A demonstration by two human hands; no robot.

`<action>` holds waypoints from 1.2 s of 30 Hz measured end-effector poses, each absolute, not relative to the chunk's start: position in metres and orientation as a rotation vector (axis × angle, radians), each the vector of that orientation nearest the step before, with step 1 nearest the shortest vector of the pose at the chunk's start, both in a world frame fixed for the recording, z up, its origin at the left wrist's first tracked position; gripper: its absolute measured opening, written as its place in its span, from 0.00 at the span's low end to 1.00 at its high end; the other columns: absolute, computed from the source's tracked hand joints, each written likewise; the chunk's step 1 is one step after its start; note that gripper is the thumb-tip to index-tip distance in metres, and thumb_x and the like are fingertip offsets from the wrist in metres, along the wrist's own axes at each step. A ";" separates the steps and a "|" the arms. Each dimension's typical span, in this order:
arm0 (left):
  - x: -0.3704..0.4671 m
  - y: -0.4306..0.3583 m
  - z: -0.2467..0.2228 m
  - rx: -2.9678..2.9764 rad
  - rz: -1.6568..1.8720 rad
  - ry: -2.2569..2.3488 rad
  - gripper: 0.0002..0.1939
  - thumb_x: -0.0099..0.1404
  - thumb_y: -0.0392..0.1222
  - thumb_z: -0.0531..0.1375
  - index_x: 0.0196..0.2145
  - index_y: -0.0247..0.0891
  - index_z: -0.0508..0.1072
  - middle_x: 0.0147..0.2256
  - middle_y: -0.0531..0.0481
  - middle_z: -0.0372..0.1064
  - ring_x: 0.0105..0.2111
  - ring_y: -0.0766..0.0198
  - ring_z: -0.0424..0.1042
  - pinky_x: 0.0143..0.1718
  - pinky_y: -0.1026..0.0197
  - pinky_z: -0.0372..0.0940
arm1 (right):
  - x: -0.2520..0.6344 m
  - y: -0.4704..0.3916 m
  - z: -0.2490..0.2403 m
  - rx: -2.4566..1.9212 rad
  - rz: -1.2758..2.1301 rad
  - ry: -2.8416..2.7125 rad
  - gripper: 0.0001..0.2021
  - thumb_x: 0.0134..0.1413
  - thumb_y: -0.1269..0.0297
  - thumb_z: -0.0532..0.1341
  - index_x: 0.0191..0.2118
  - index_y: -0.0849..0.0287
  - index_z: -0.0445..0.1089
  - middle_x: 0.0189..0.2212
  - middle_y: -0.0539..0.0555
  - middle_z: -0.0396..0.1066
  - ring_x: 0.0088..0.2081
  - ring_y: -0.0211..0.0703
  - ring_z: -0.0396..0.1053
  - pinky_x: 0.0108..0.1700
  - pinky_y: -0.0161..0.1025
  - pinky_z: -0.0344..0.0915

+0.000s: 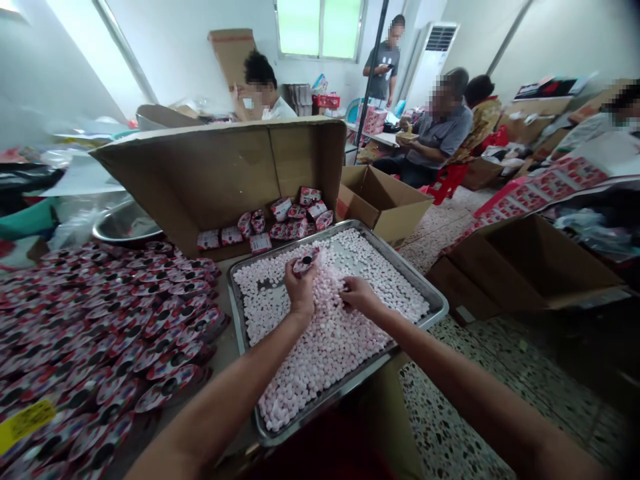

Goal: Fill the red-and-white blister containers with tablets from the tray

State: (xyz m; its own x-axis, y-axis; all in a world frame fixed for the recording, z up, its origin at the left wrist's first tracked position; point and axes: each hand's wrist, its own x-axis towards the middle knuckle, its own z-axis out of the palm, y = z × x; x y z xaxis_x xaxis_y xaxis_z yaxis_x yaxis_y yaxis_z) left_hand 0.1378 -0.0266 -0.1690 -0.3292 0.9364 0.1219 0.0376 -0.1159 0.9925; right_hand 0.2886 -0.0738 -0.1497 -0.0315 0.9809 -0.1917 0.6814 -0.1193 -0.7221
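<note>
A metal tray (443, 308) in front of me holds a layer of small, pale pink-white round pieces (320, 340). Above its far middle, my left hand (301, 287) is closed around a small red-and-white printed packet (306, 262) with a dark opening on top. My right hand (361, 295) reaches down to the pieces right of the packet, fingers bent together; what they hold, if anything, is hidden. To the left stand many similar packets (165, 340) in close rows, dark openings upward.
Behind the tray, a cardboard box (235, 160) on its side holds several packets (295, 223). Open boxes (385, 207) stand to the right. A metal bowl (125, 223) lies back left. Several people sit or stand farther back.
</note>
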 end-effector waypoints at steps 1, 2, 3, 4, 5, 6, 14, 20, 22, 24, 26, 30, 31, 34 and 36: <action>0.123 -0.022 -0.168 1.171 1.575 1.408 0.20 0.59 0.45 0.64 0.48 0.41 0.65 0.46 0.48 0.72 0.44 0.62 0.74 0.46 0.62 0.68 | 0.293 -0.076 -0.147 -1.803 1.016 -1.714 0.03 0.43 0.70 0.56 0.29 0.59 0.64 0.21 0.47 0.67 0.24 0.37 0.70 0.26 0.31 0.65; 0.107 -0.018 -0.166 1.213 1.594 1.416 0.21 0.56 0.43 0.66 0.46 0.41 0.66 0.45 0.49 0.72 0.43 0.62 0.73 0.46 0.62 0.67 | 0.297 -0.078 -0.143 -1.765 1.061 -1.680 0.04 0.43 0.69 0.56 0.30 0.59 0.63 0.21 0.45 0.65 0.21 0.35 0.68 0.25 0.31 0.66; 0.091 -0.014 -0.164 1.257 1.590 1.432 0.22 0.53 0.42 0.67 0.45 0.41 0.67 0.43 0.49 0.72 0.43 0.62 0.73 0.46 0.61 0.67 | 0.300 -0.080 -0.136 -1.714 1.111 -1.635 0.05 0.42 0.68 0.56 0.30 0.59 0.63 0.20 0.44 0.63 0.20 0.34 0.66 0.24 0.31 0.66; 0.077 -0.011 -0.162 1.305 1.558 1.450 0.22 0.51 0.40 0.68 0.43 0.41 0.68 0.42 0.50 0.72 0.42 0.62 0.73 0.46 0.61 0.66 | 0.302 -0.082 -0.128 -1.654 1.173 -1.584 0.07 0.40 0.67 0.57 0.31 0.59 0.64 0.19 0.43 0.62 0.19 0.33 0.63 0.22 0.31 0.66; 0.065 -0.009 -0.161 1.354 1.512 1.465 0.22 0.49 0.38 0.68 0.42 0.41 0.68 0.41 0.51 0.72 0.42 0.61 0.73 0.46 0.61 0.66 | 0.304 -0.083 -0.118 -1.588 1.246 -1.535 0.09 0.39 0.66 0.59 0.31 0.59 0.64 0.19 0.42 0.61 0.18 0.32 0.62 0.21 0.31 0.66; 0.056 -0.008 -0.159 1.399 1.467 1.472 0.21 0.49 0.37 0.68 0.41 0.41 0.69 0.40 0.51 0.72 0.41 0.61 0.72 0.46 0.61 0.65 | 0.305 -0.083 -0.108 -1.522 1.326 -1.494 0.10 0.37 0.65 0.60 0.31 0.59 0.65 0.18 0.41 0.61 0.17 0.31 0.60 0.20 0.31 0.65; 0.052 -0.016 -0.148 1.538 1.311 1.392 0.20 0.49 0.36 0.68 0.41 0.42 0.70 0.39 0.52 0.73 0.40 0.59 0.73 0.43 0.60 0.65 | 0.291 -0.062 -0.060 -1.454 1.643 -1.642 0.12 0.34 0.66 0.65 0.32 0.63 0.71 0.19 0.46 0.69 0.18 0.33 0.64 0.19 0.30 0.63; 0.047 -0.027 -0.148 1.688 1.183 1.376 0.18 0.51 0.35 0.68 0.40 0.42 0.72 0.36 0.54 0.73 0.36 0.60 0.72 0.38 0.62 0.63 | 0.282 -0.019 -0.026 -1.741 1.699 -1.814 0.09 0.30 0.69 0.68 0.24 0.62 0.71 0.15 0.47 0.68 0.18 0.33 0.64 0.19 0.29 0.63; 0.048 -0.028 -0.151 1.690 1.180 1.348 0.18 0.51 0.36 0.69 0.41 0.42 0.72 0.37 0.53 0.74 0.37 0.60 0.72 0.40 0.61 0.63 | 0.278 -0.004 -0.011 -1.817 1.719 -1.907 0.10 0.29 0.69 0.68 0.25 0.62 0.73 0.17 0.47 0.70 0.19 0.33 0.65 0.19 0.29 0.64; 0.050 -0.028 -0.154 1.675 1.184 1.340 0.18 0.52 0.37 0.69 0.41 0.42 0.71 0.38 0.53 0.74 0.38 0.60 0.72 0.41 0.61 0.64 | 0.272 0.006 0.002 -1.861 1.719 -2.004 0.10 0.29 0.69 0.69 0.26 0.63 0.74 0.19 0.48 0.71 0.20 0.33 0.66 0.20 0.28 0.65; 0.051 -0.026 -0.158 1.660 1.186 1.361 0.18 0.52 0.38 0.69 0.41 0.42 0.72 0.38 0.53 0.74 0.38 0.60 0.72 0.40 0.61 0.63 | 0.264 0.011 0.012 -1.906 1.708 -2.072 0.09 0.30 0.69 0.69 0.25 0.63 0.74 0.19 0.48 0.71 0.21 0.33 0.66 0.21 0.29 0.66; 0.052 -0.023 -0.162 1.648 1.187 1.374 0.20 0.51 0.42 0.70 0.42 0.42 0.71 0.38 0.53 0.73 0.36 0.60 0.71 0.38 0.62 0.63 | 0.253 0.009 0.030 -1.974 1.678 -2.048 0.09 0.30 0.72 0.71 0.25 0.63 0.74 0.20 0.50 0.72 0.21 0.35 0.67 0.22 0.31 0.66; 0.052 -0.023 -0.162 1.639 1.183 1.370 0.21 0.51 0.42 0.70 0.42 0.42 0.71 0.38 0.52 0.73 0.36 0.60 0.71 0.38 0.62 0.63 | 0.255 0.006 0.034 -1.977 1.667 -2.013 0.09 0.30 0.73 0.71 0.25 0.63 0.74 0.20 0.50 0.72 0.21 0.35 0.67 0.22 0.32 0.66; 0.054 -0.025 -0.161 1.589 1.187 1.381 0.20 0.51 0.42 0.70 0.42 0.42 0.71 0.37 0.52 0.73 0.35 0.61 0.71 0.37 0.62 0.62 | 0.278 -0.007 0.036 -1.951 1.628 -1.932 0.09 0.34 0.72 0.70 0.28 0.62 0.76 0.20 0.49 0.72 0.22 0.36 0.67 0.23 0.32 0.65; 0.059 -0.028 -0.163 1.525 1.225 1.403 0.19 0.53 0.42 0.69 0.42 0.41 0.70 0.37 0.52 0.73 0.36 0.61 0.71 0.38 0.62 0.63 | 0.304 -0.025 0.022 -1.957 1.478 -1.952 0.09 0.40 0.70 0.68 0.33 0.61 0.77 0.22 0.49 0.73 0.23 0.37 0.67 0.25 0.33 0.65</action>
State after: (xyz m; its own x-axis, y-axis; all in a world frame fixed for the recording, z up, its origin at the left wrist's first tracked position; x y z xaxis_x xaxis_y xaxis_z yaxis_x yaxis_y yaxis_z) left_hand 0.0587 -0.0280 -0.1626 -0.0430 0.9843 0.1714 0.3026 -0.1506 0.9411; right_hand 0.3038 -0.0252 0.0223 -0.2203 0.7812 -0.5841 0.7741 -0.2244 -0.5920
